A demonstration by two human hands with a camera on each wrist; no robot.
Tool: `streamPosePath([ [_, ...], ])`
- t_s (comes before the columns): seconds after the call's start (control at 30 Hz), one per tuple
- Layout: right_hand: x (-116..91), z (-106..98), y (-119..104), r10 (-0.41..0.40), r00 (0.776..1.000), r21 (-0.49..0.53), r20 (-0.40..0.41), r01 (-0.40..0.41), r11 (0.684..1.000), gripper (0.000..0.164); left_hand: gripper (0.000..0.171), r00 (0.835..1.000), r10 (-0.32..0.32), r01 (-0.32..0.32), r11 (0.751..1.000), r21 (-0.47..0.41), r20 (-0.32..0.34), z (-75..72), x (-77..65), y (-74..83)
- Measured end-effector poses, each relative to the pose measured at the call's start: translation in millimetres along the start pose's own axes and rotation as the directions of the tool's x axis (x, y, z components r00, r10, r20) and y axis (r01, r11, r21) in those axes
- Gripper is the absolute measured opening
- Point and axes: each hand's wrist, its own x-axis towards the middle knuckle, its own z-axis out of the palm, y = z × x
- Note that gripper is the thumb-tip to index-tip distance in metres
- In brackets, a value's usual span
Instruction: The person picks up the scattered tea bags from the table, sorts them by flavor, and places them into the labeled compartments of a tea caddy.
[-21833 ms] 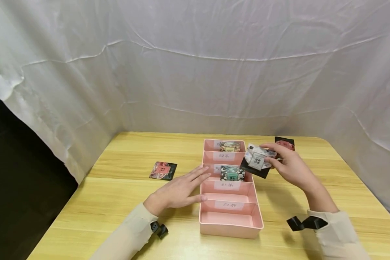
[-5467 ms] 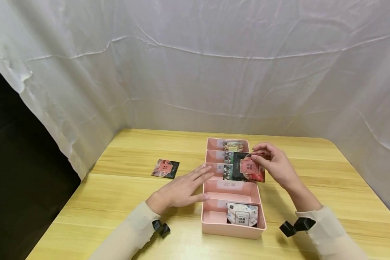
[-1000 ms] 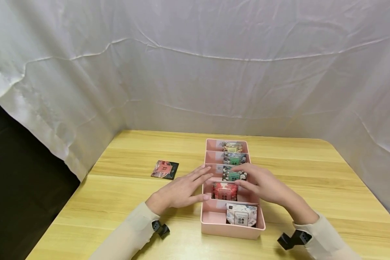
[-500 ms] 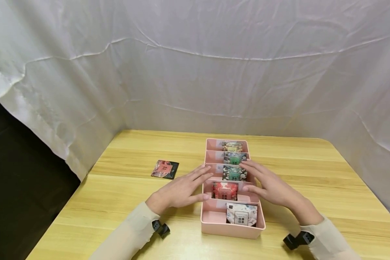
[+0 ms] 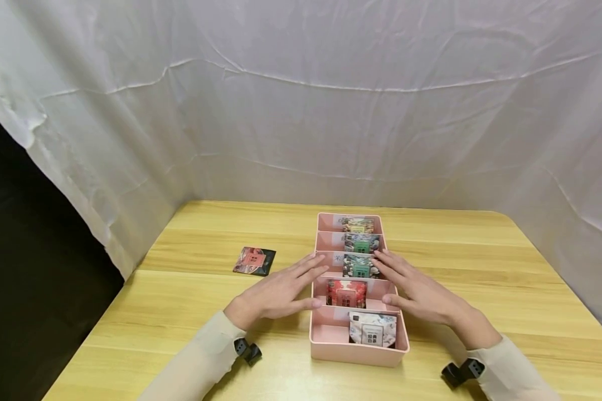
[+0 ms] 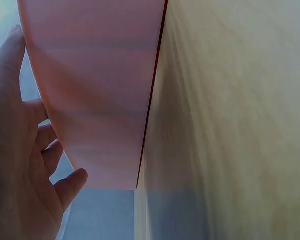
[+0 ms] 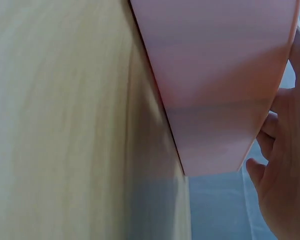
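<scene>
A long pink divided box (image 5: 353, 352) stands on the table, with a tea sachet in each compartment. From back to front these are a yellow-labelled sachet (image 5: 358, 225), a green-labelled one (image 5: 362, 243), a teal-labelled one (image 5: 360, 267), a red one (image 5: 346, 294) and a white one (image 5: 373, 329). My left hand (image 5: 281, 292) rests its fingers on the box's left rim. On the right rim lie the fingers of my right hand (image 5: 421, 289). Both wrist views show fingers along the rim of the pink walls; neither hand holds anything.
Left of the box, another red-labelled sachet (image 5: 255, 261) lies flat on the wooden table (image 5: 180, 312). Pale cloth (image 5: 301, 111) hangs behind and beside the table. A black area (image 5: 35, 267) shows at far left.
My right hand earlier held the white sachet, later a red one; both now sit in the box's front compartments. In the last second it shifted right to the rim. My left hand stayed put.
</scene>
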Motion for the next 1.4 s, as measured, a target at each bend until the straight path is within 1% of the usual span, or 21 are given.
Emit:
streamPosePath([
  [0.1, -0.5, 0.7, 0.3, 0.015, 1.0, 0.002, 0.012, -0.015, 1.0, 0.077, 0.073, 1.0, -0.001, 0.0, 1.0, -0.014, -0.007, -1.4, -1.4, -4.1],
  [0.17, -1.1, 0.6, 0.2, 0.02, 1.0, 0.001, 0.013, -0.02, 1.0, 0.077, 0.069, 0.999, -0.026, 0.025, 0.999, -0.021, -0.021, -2.8, -2.7, -8.7],
  [0.27, -2.2, -0.5, -0.3, 0.021, 1.0, 0.002, 0.006, -0.021, 1.0, 0.078, 0.067, 0.995, -0.09, 0.09, 0.996, -0.018, -0.044, -5.2, -5.2, -18.3],
  [0.37, -2.9, -0.7, -0.4, 0.023, 1.0, -0.001, 0.005, -0.023, 1.0, 0.078, 0.069, 0.984, -0.171, 0.171, 0.985, -0.007, -0.047, -7.5, -9.3, -30.6],
  [0.43, -2.4, -0.2, -0.1, 0.027, 1.0, 0.001, 0.009, -0.027, 1.0, 0.078, 0.073, 0.972, -0.23, 0.231, 0.973, 0.009, -0.041, -8.8, -12.6, -40.2],
  [0.6, -0.9, 1.4, 0.5, 0.035, 0.999, 0.01, 0.015, -0.035, 0.999, 0.078, 0.078, 0.934, -0.356, 0.357, 0.934, 0.03, -0.037, -10.9, -22.9, -66.1],
  [0.7, -0.2, 1.8, 0.2, 0.034, 0.999, 0.017, 0.012, -0.034, 0.999, 0.078, 0.077, 0.913, -0.408, 0.408, 0.913, 0.0, -0.023, -12.1, -32.2, -81.2],
  [0.87, 0.4, 2.7, -0.4, 0.033, 0.999, 0.029, 0.008, -0.034, 0.999, 0.077, 0.077, 0.875, -0.484, 0.484, 0.872, -0.069, 0.019, -11.5, -48.8, -102.5],
  [0.97, 0.6, 3.9, -0.3, 0.033, 0.999, 0.032, 0.009, -0.033, 0.999, 0.077, 0.075, 0.851, -0.524, 0.525, 0.844, -0.107, 0.04, -9.9, -55.8, -109.7],
  [1.03, 0.4, 4.6, -0.2, 0.034, 0.999, 0.032, 0.009, -0.035, 0.999, 0.076, 0.075, 0.836, -0.546, 0.549, 0.826, -0.129, 0.056, -8.3, -57.9, -112.2],
  [1.1, 0.3, 5.2, -0.1, 0.03, 1.0, 0.03, 0.005, -0.03, 0.999, 0.076, 0.074, 0.828, -0.558, 0.56, 0.815, -0.148, 0.063, -7.5, -58.5, -112.9],
  [1.17, 0.3, 5.2, 0.0, 0.029, 1.0, 0.027, 0.001, -0.029, 0.999, 0.076, 0.073, 0.827, -0.559, 0.562, 0.811, -0.162, 0.065, -7.0, -57.6, -113.3],
  [1.23, 0.4, 4.9, 0.3, 0.031, 1.0, 0.025, -0.001, -0.03, 0.999, 0.076, 0.073, 0.831, -0.553, 0.554, 0.815, -0.17, 0.059, -7.2, -55.8, -113.4],
  [1.4, 0.5, 4.4, 0.6, 0.035, 0.999, 0.025, -0.001, -0.035, 0.999, 0.076, 0.073, 0.856, -0.517, 0.513, 0.843, -0.158, 0.023, -8.2, -52.2, -113.3],
])
